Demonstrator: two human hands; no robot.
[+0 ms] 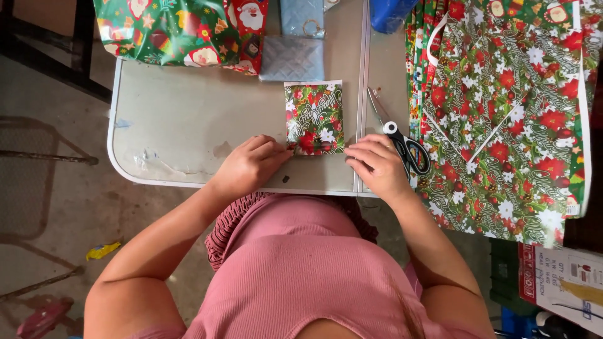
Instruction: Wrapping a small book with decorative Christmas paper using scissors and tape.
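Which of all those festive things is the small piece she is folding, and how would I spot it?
Start at the grey folding table; near its front edge lies a small wrapped packet in green floral paper. Left hand and right hand pinch its near edge, unlike the large matching sheet beside the scissors.

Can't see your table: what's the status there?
Left hand and right hand pinch the small wrapped packet's near edge. Scissors touch the right hand. Wrapping paper sheet alongside.
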